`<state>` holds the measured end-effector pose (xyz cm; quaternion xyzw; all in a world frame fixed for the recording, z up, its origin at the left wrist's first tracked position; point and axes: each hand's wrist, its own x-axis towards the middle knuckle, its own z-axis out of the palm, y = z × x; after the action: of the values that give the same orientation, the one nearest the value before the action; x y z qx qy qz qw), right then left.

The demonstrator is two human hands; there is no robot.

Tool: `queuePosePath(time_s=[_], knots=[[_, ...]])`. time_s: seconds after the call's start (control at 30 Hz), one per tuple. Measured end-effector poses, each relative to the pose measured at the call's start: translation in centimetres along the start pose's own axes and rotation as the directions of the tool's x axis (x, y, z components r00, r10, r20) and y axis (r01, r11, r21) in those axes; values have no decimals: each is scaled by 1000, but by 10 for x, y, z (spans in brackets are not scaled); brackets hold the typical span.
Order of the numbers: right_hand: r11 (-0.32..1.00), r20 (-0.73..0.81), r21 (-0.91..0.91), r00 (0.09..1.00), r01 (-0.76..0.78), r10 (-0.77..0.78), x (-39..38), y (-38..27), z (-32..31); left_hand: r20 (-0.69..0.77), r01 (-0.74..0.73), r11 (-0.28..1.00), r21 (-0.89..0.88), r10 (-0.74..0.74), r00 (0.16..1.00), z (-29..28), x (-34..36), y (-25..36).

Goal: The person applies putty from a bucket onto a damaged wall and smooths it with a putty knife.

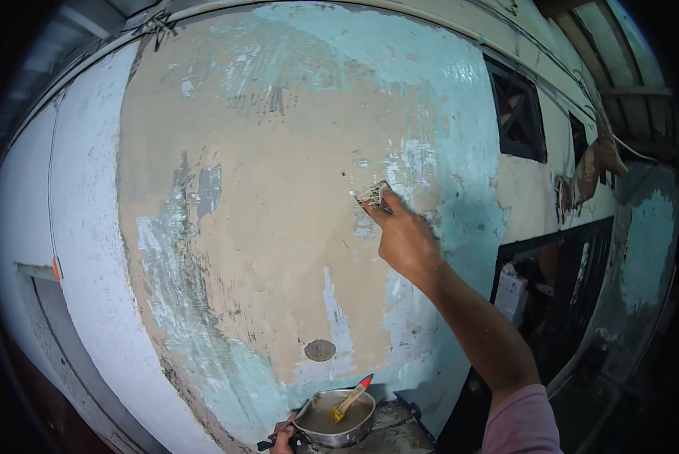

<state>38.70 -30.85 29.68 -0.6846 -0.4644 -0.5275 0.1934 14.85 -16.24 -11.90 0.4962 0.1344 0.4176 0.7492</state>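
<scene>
My right arm reaches up to the wall (279,227), whose surface is patched in beige, pale green and whitish grey. Closed around a putty knife (374,195) crusted with pale filler, my right hand (411,246) presses it at the wall right of the middle. Low down, my left hand (283,437) grips the dark handle of a metal pot (345,437), only its fingers showing. Inside the pot is a cloudy tan liquid. A paintbrush (352,398) with a yellow and red handle leans in it, bristles down.
Below the wall, a stained board or platform (396,427) stands beside the pot. A round dark patch (320,350) marks the lower wall. To the right are a barred window (517,113) and a dark opening holding a white box (511,295). A doorway (79,340) lies at the left.
</scene>
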Motion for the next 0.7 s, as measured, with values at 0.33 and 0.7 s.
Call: queuePosePath(time_s=[0.33,0.7], knots=[[1000,182,14,983,24,-27,12,1,-28,-119,45,990,-131,-61,991,-5,-15,-2],[996,242,-21,967,84,-76,-9,30,-23,38,71,996,-46,-70,997,-7,-4,1]])
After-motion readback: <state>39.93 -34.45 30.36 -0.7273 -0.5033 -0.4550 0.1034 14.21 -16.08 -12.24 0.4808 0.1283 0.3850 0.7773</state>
